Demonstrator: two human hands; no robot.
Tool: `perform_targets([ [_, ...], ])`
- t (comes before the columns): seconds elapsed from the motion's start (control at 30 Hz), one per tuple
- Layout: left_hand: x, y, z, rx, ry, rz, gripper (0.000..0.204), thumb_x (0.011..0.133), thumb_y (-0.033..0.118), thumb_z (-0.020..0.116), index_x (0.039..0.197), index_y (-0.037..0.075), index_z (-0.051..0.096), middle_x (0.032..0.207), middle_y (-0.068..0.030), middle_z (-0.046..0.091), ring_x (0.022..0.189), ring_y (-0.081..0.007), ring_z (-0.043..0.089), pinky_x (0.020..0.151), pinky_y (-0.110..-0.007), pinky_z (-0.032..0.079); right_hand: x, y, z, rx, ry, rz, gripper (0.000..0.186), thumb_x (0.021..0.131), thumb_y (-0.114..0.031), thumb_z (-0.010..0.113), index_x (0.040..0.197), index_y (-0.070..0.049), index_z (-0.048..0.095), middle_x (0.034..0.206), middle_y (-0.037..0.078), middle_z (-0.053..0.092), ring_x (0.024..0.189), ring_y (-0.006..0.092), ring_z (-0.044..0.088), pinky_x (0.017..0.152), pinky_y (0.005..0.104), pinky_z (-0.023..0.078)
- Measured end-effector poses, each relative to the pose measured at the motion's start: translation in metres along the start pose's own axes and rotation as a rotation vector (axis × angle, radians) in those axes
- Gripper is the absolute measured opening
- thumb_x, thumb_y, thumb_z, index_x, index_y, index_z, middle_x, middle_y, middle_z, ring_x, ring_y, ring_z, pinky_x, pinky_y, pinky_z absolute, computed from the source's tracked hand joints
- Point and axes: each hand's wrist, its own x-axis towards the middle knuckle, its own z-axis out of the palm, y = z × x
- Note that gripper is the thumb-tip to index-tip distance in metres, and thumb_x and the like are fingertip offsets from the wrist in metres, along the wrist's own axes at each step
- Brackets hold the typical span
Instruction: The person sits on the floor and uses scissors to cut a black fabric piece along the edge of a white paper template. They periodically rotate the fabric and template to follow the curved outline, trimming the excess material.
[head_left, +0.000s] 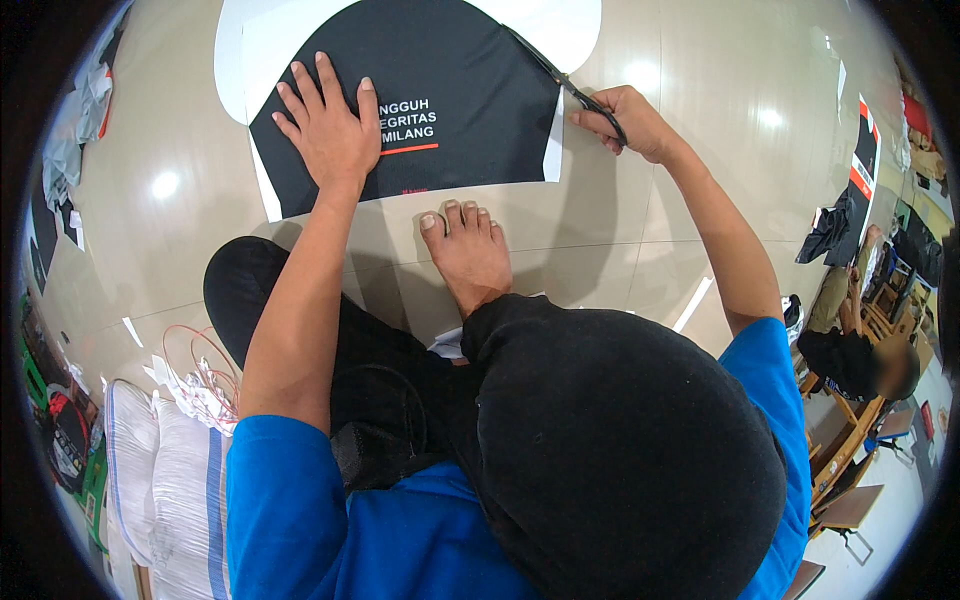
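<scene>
A black printed fabric piece (460, 70) with a red stripe and light lettering lies on white paper (555, 150) on the floor. My left hand (332, 130) lies flat on the fabric's left part, fingers spread. My right hand (625, 125) grips black-handled scissors (545, 62) at the right, their blades along the fabric's upper right edge. My bare foot (470, 255) is just below the fabric's lower edge.
Tiled floor (700, 200) surrounds me. White sacks (180, 480) and tangled cord (200, 350) are at lower left, plastic-wrapped items (85, 130) at far left. Black printed pieces (862, 150) lie at right, near another person (840, 360) and wooden furniture (840, 460).
</scene>
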Motion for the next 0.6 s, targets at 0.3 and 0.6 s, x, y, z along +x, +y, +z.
perform_targets([
  [0.3,0.0,0.002,-0.002,-0.005,-0.001,-0.005,0.079,0.112,0.059,0.043,0.175,0.013,0.033,0.18,-0.026,0.027,0.166,-0.0526,0.019,0.132,-0.071,0.011,0.002,0.0,0.0,0.081,-0.009,0.018,0.038,0.1,-0.033,0.083,0.073,-0.012,0.066,0.056,-0.003,0.053,0.046,0.0074,0.049,0.046,0.0252,0.041],
  [0.6,0.0,0.0,0.0,0.0,0.002,0.006,0.079,0.112,0.06,0.042,0.175,0.012,0.032,0.18,-0.0261,0.026,0.166,-0.0527,0.019,0.133,-0.071,0.01,0.013,-0.007,0.0,0.009,0.012,-0.032,0.039,0.098,-0.035,0.084,0.071,-0.014,0.065,0.056,-0.004,0.053,0.046,0.0073,0.05,0.045,0.0237,0.042],
])
